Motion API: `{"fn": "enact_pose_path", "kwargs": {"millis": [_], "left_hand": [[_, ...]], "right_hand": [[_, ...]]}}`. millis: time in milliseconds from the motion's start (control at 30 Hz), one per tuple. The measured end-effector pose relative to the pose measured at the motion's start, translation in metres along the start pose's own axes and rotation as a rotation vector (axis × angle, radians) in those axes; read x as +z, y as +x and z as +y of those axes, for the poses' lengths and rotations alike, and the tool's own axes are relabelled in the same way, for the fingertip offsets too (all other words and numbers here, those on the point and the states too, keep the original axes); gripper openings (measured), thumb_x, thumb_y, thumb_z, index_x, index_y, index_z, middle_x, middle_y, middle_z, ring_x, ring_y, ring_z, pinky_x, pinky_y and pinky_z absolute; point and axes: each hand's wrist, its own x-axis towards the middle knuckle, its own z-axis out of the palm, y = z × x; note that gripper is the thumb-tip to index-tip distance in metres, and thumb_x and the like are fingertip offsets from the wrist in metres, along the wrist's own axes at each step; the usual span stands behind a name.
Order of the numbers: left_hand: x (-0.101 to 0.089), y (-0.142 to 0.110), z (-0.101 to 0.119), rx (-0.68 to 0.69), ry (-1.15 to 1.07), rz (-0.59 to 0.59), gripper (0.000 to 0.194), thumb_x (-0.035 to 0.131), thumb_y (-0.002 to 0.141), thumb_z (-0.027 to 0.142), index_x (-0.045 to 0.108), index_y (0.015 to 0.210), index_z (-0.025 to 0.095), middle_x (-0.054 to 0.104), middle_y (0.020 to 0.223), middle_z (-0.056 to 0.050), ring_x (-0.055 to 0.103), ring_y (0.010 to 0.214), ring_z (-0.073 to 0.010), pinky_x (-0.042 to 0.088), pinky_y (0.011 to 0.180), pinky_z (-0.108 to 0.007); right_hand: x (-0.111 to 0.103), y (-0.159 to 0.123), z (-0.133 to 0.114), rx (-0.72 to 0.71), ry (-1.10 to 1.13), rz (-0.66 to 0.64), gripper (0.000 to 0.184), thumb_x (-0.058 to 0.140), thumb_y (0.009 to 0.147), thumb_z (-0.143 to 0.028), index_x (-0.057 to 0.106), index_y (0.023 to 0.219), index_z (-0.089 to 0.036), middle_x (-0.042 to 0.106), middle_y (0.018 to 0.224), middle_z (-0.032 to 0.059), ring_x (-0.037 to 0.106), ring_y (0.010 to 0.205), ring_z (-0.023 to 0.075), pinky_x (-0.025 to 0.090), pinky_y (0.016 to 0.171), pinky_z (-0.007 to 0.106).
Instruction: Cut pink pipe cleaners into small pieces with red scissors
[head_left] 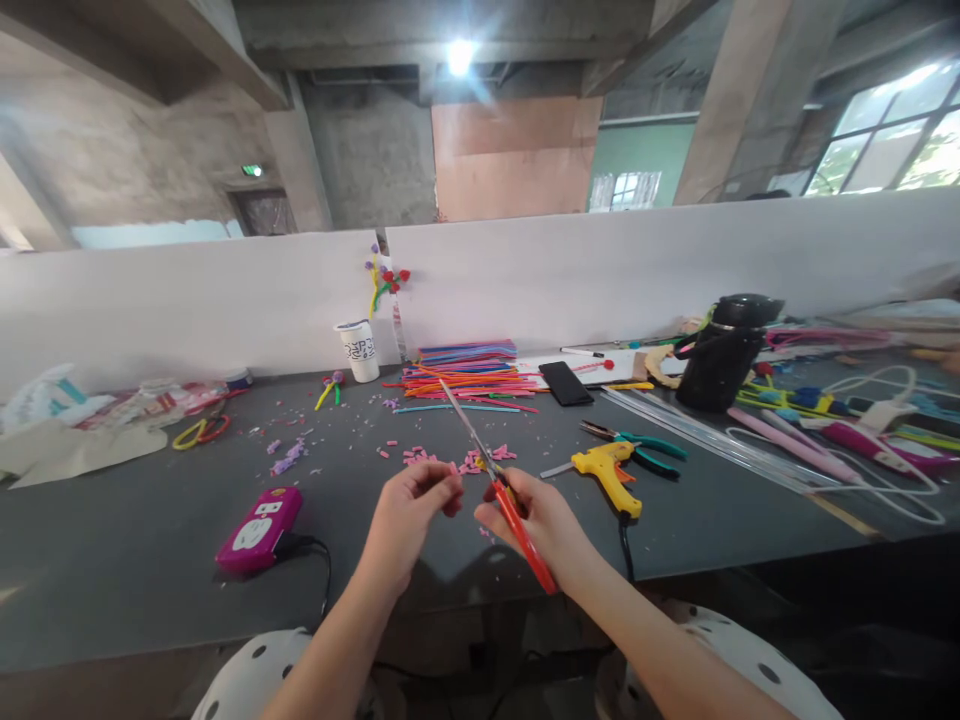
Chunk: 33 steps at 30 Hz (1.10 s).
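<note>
Scissors point(495, 480), red-handled, sit in the right hand point(544, 525) at lower centre, fist closed round the handles, blades pointing up-left. Left hand point(412, 510) just beside it pinches a pink scrap point(454, 503); glue gun point(607, 470) lies to the right.

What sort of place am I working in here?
Likely a craft workbench in a bare concrete workshop: a stack of coloured strips, a yellow glue gun and pink offcuts lie on the dark table.

2 bare forearms, no sleeves; white clothing with black dots point(255, 675) covers the knees.
</note>
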Motion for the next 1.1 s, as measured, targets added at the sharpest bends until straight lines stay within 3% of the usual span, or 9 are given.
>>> {"fn": "enact_pose_path", "kwargs": {"millis": [133, 300, 467, 1100], "left_hand": [[-0.011, 0.002, 0.009, 0.051, -0.109, 0.082, 0.011, 0.064, 0.066, 0.024, 0.060, 0.069, 0.014, 0.058, 0.061, 0.002, 0.051, 0.054, -0.0084, 0.039, 0.056, -0.020], [-0.014, 0.000, 0.012, 0.105, -0.142, 0.102, 0.009, 0.061, 0.068, 0.022, 0.059, 0.066, 0.014, 0.056, 0.060, 0.002, 0.049, 0.055, -0.0077, 0.039, 0.056, -0.019], [-0.014, -0.001, 0.013, 0.131, -0.143, 0.101, 0.007, 0.060, 0.068, 0.018, 0.058, 0.064, 0.013, 0.055, 0.059, 0.001, 0.048, 0.055, -0.0085, 0.037, 0.055, -0.020], [-0.015, 0.000, 0.014, 0.102, -0.190, 0.116, 0.008, 0.063, 0.065, 0.021, 0.060, 0.065, 0.013, 0.056, 0.060, 0.000, 0.048, 0.055, -0.0093, 0.038, 0.056, -0.021]], "right_hand": [[0.001, -0.010, -0.001, -0.064, -0.315, -0.028, 0.024, 0.054, 0.070, -0.041, 0.045, 0.080, -0.022, 0.051, 0.056, -0.0049, 0.048, 0.052, 0.0129, 0.029, 0.048, 0.021], [0.004, -0.015, 0.004, -0.084, -0.581, 0.003, 0.023, 0.049, 0.073, -0.042, 0.047, 0.082, -0.021, 0.056, 0.060, -0.0010, 0.055, 0.056, 0.0163, 0.026, 0.048, 0.023], [0.007, -0.015, 0.010, -0.139, -0.658, 0.016, 0.022, 0.046, 0.076, -0.040, 0.048, 0.084, -0.020, 0.061, 0.066, 0.0009, 0.058, 0.058, 0.0166, 0.027, 0.049, 0.024], [0.007, -0.013, 0.012, -0.206, -0.829, 0.065, 0.026, 0.040, 0.082, -0.044, 0.048, 0.080, -0.019, 0.061, 0.058, 0.0016, 0.059, 0.053, 0.0177, 0.025, 0.047, 0.025]]}}
